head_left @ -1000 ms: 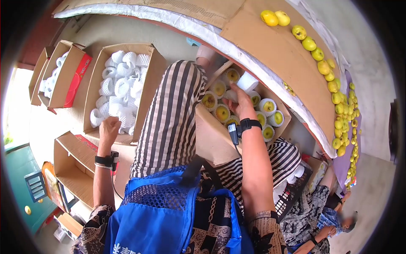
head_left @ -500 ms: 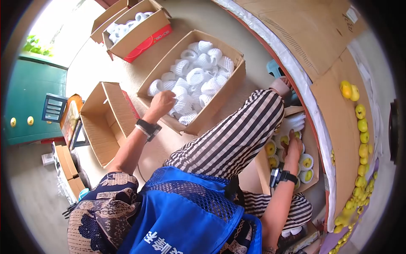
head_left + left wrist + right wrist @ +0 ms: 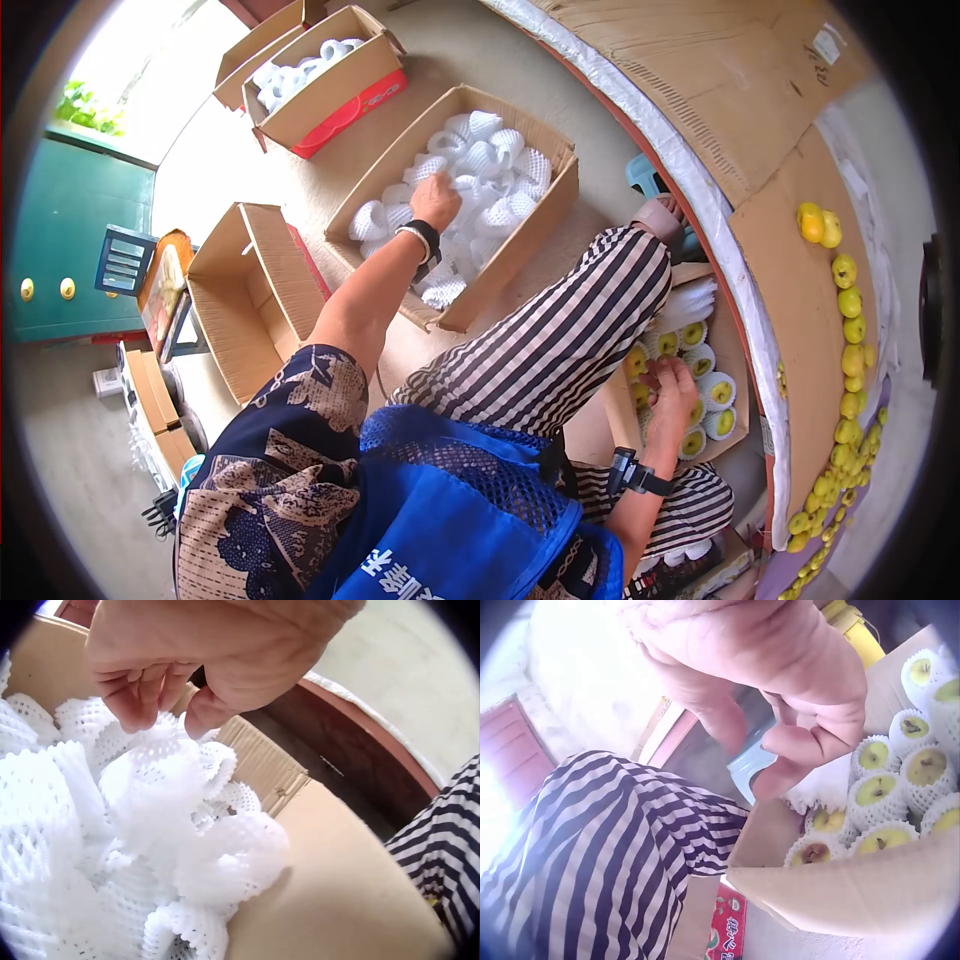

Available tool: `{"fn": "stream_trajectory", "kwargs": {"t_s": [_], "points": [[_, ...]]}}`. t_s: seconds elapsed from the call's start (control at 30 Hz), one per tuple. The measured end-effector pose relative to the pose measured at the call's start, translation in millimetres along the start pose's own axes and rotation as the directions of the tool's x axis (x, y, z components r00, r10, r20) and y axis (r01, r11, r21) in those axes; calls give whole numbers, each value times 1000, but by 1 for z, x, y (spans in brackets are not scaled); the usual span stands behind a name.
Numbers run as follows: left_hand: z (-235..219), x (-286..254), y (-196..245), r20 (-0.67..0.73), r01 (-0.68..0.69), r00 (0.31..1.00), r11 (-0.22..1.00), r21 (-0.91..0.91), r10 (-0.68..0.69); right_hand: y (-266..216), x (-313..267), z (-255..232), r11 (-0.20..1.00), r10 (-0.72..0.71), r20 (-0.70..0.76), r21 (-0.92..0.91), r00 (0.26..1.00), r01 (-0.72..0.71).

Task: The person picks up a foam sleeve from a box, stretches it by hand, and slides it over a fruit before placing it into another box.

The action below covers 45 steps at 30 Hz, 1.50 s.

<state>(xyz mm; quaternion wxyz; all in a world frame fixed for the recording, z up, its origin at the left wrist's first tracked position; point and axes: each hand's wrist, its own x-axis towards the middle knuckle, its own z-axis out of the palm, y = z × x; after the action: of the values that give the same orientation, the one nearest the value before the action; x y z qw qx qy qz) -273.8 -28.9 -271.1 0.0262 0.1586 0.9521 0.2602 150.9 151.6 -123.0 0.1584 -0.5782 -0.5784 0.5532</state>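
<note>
My left hand reaches over the foam nets in the large carton. In the left wrist view the left hand hangs above the nets, its fingers bent down and a gap between them and the thumb. The right hand is over the near-left side of a carton of net-wrapped fruit. In the right wrist view the right hand has bent fingers apart from the thumb, with nothing visible between them; wrapped fruit sits in the carton beside it.
An empty carton stands left, another with nets behind. A cardboard-covered table edge runs along the right, with yellow-green fruit on top. A striped trouser leg lies between the two working cartons.
The head view has swung to the left since the earliest frame. My left hand has moved farther over the nets, and my right hand has come back from the white foam towards the near-left side.
</note>
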Motion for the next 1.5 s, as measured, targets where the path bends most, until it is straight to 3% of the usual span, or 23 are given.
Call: {"fn": "stream_trajectory", "kwargs": {"t_s": [0.03, 0.1, 0.13, 0.17, 0.2, 0.27, 0.3, 0.4, 0.53, 0.63, 0.67, 0.77, 0.9, 0.93, 0.97, 1.03, 1.07, 1.1, 1.17, 1.23, 1.3, 1.4, 1.5], "points": [[-4, 3, -1, 95, 57, 994, 998, 8, -57, -1, -2, 1, 1000, -15, 17, -13, 1000, 15], [-7, 2, -10, -79, 36, 996, 992, -120, -46, -5, -6, 4, 999, -31, 5, 11, 1000, 31], [-6, 5, -20, -63, 46, 996, 954, -297, -67, -7, -9, 6, 999, -39, 1, 23, 999, 39], [-5, 8, -30, -43, 57, 995, 884, -465, -87, -9, -11, 9, 997, -61, -1, 50, 998, 61], [-11, 6, -35, 48, 120, 992, 726, -677, -119, -12, -14, 13, 994, -84, -2, 76, 996, 84], [-60, -19, 0, 296, 312, 949, 488, -815, -111, -24, -20, 21, 981, -146, 12, 129, 989, 143], [-85, -34, 20, 413, 411, 908, 354, -840, -75, -33, -26, 26, 972, -184, 25, 155, 983, 178], [-111, -63, 51, 401, 338, 874, 249, -907, 274, -62, -44, 35, 943, -277, 76, 215, 958, 255], [-145, -112, 127, 455, 531, 773, -59, -845, 442, -92, -74, 35, 903, -364, 180, 310, 914, 298], [-166, -144, 172, 396, 503, 704, -21, -864, 589, -103, -94, 39, 863, -425, 169, 371, 889, 342], [-172, -152, 183, 419, 467, 685, 82, -880, 596, -104, -97, 41, 830, -474, 157, 407, 866, 381], [-156, -169, 197, 400, 406, 650, 149, -902, 646, -109, -106, 50, 750, -540, 89, 501, 837, 431], [-154, -186, 221, 374, 290, 662, 238, -927, 649, -100, -109, 43, 739, -501, -32, 505, 865, 447], [-159, -191, 226, 415, 289, 709, 301, -909, 571, -98, -110, 39, 737, -504, -90, 474, 859, 482], [-168, -194, 228, 386, 178, 758, 404, -897, 526, -94, -111, 35, 738, -503, -146, 441, 852, 511], [-181, -206, 237, 65, -124, 887, 370, -921, 457, -87, -106, 29, 717, -501, -288, 389, 816, 578], [-182, -211, 233, -73, -267, 853, 313, -911, 516, -85, -105, 25, 720, -526, -336, 314, 782, 619], [-187, -220, 233, -87, -337, 786, 307, -890, 612, -83, -106, 23, 723, -549, -373, 237, 748, 649], [-199, -234, 239, -107, -476, 630, 274, -836, 769, -83, -110, 24, 732, -542, -336, 262, 770, 629], [-182, -239, 242, -10, -434, 636, 346, -832, 772, -86, -115, 25, 713, -552, -270, 337, 789, 615], [-178, -242, 242, 272, -107, 665, 448, -888, 696, -87, -121, 22, 672, -576, -181, 451, 797, 587], [-173, -247, 244, 326, 218, 623, 242, -945, 711, -91, -129, 12, 643, -509, -43, 645, 860, 413], [-170, -241, 241, 375, 212, 716, 328, -920, 589, -85, -129, 9, 603, -520, -15, 702, 854, 379]]}}
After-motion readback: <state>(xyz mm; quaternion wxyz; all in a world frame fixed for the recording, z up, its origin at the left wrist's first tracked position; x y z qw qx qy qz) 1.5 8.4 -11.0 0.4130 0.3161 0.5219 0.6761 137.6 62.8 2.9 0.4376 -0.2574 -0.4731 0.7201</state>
